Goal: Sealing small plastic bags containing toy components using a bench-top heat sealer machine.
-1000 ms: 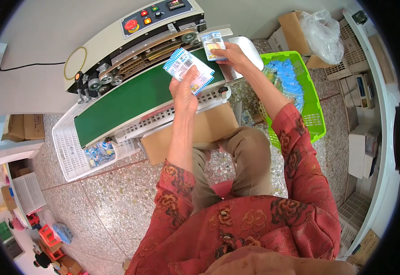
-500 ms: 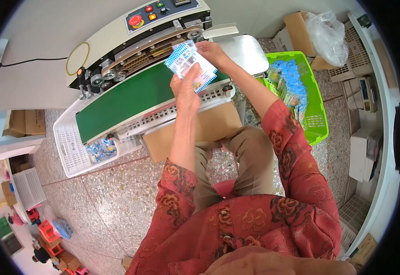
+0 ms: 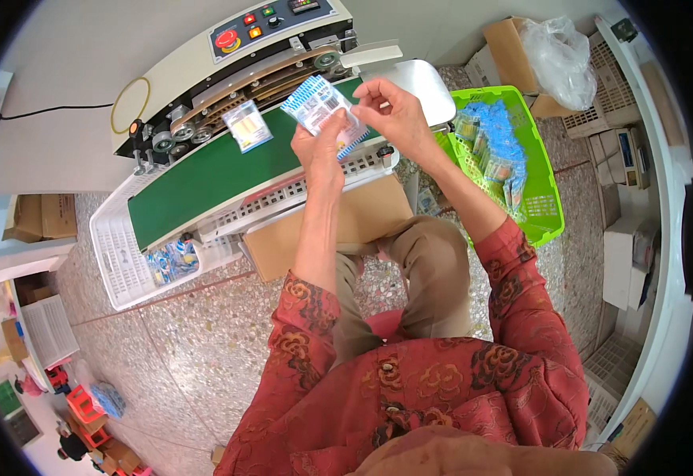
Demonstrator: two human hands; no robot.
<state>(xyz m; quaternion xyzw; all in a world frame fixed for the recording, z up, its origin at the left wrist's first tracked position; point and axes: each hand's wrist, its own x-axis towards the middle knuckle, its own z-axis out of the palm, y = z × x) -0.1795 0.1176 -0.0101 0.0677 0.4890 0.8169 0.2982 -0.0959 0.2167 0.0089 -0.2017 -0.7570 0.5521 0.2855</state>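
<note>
My left hand (image 3: 318, 151) grips a small stack of flat, blue-and-white edged plastic packets (image 3: 312, 103), thumb across the front, held over the conveyor's near side. Beside the stack's right edge is my right hand (image 3: 394, 115), its fingers bent and apart from the thumb, with nothing visible between them. Its thumb tip is close to the packets; whether it touches them I cannot tell. A single clear packet with pale contents (image 3: 247, 127) lies on the green conveyor belt (image 3: 203, 178), its top edge by the rollers of the band sealing machine (image 3: 243, 75).
A bright green basket (image 3: 554, 170) at the right holds many blue-edged packets (image 3: 501, 151). At the left, a white basket (image 3: 112, 246) under the belt's end contains more packets (image 3: 173, 262). A cardboard sheet (image 3: 338, 218) sits at my knees. A metal plate (image 3: 422, 91) extends from the machine's right end.
One packet now lies on the belt by the sealer's rollers. My right hand has come from behind the stack to its right side, fingers apart. My left hand keeps its grip.
</note>
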